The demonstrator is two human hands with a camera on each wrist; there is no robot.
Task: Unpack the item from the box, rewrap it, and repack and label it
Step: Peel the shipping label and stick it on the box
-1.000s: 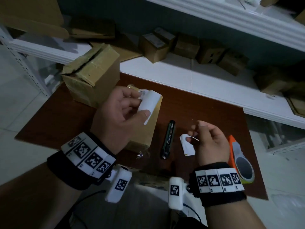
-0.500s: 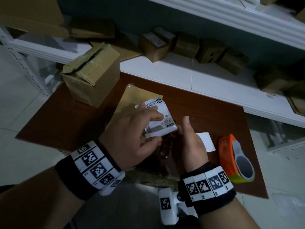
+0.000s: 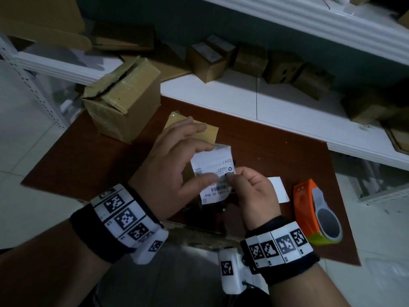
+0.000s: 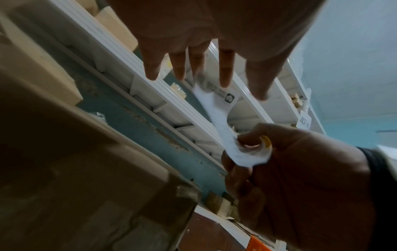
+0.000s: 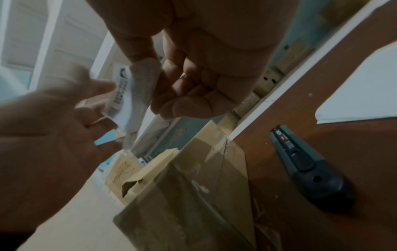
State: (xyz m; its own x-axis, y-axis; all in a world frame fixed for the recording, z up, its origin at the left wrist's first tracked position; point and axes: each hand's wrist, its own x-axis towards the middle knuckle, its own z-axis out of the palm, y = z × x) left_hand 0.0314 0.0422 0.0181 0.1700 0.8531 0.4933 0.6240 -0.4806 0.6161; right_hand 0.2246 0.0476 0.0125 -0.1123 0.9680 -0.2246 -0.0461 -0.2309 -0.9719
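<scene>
**Label held between both hands above the counter**

I saw my left hand (image 3: 174, 167) hold the white printed label (image 3: 213, 173) at its upper edge with its fingers nearly straight; my right hand (image 3: 252, 196) pinched the label's lower part between thumb and forefinger, other fingers curled; the label hung above the brown counter (image 3: 88, 160), over a flat taped box (image 5: 193, 178), apparently closed; a utility knife (image 5: 309, 169) and an orange tape dispenser (image 3: 314, 211) lay nearby.
</scene>
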